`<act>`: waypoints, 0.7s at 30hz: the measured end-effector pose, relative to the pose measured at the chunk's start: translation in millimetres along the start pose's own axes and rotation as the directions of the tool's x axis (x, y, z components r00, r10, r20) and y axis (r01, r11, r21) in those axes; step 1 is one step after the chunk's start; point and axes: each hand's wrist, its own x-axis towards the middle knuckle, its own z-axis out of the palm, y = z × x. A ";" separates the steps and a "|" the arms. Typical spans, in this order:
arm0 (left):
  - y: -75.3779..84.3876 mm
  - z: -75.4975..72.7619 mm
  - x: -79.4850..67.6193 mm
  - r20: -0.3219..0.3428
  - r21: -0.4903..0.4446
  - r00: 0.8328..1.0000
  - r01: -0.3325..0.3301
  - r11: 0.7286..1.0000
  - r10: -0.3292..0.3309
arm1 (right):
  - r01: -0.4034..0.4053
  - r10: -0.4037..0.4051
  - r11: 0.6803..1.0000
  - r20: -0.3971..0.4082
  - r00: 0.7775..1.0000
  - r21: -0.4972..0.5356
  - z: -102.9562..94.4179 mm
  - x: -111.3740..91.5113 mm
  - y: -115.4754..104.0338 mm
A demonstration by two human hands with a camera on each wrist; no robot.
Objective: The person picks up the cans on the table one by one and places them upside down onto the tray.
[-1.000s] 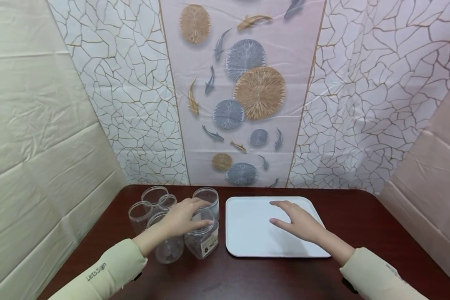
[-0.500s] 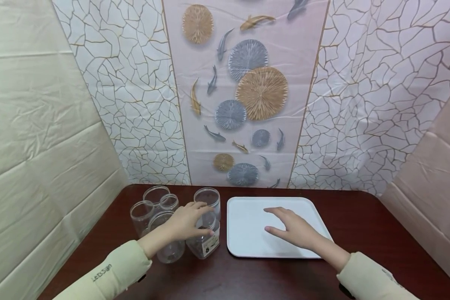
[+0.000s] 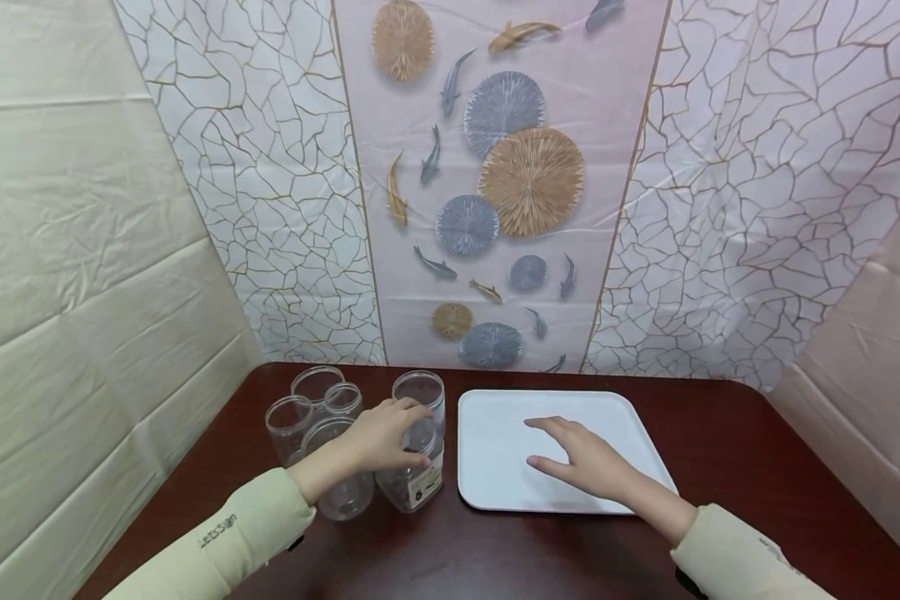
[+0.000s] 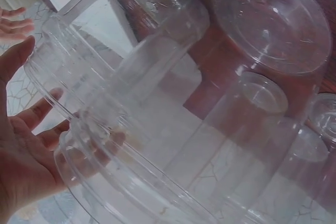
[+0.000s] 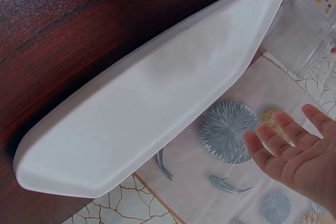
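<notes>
Six clear jars [image 3: 288, 421] stand on the dark surface [image 3: 435, 558], left of a white tray [image 3: 495, 450]. Left hand [image 3: 386, 437]: thumb and fingers spread, at the top of the labelled jar [image 3: 420, 483]; whether touching, cannot tell. Right hand [image 3: 581, 454]: thumb spread from fingers, above the tray.

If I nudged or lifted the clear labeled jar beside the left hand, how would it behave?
The clear labeled jar looks empty, so it's probably light. Its glossy surface may be slippery. Its angular sides suggest it would sooner slide or tip than roll.
</notes>
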 end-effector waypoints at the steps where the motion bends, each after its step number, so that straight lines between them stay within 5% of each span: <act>1: 0.5 -0.4 0.6 0.003 -0.007 1.000 0.004 1.000 -0.004 | 0.003 -0.003 1.000 -0.003 1.000 -0.003 0.2 0.0 -0.2; 21: 7.3 -17.1 5.4 -0.030 -0.008 0.999 0.032 0.999 -0.032 | 0.004 -0.004 1.000 -0.012 1.000 -0.027 -1.6 0.2 1.7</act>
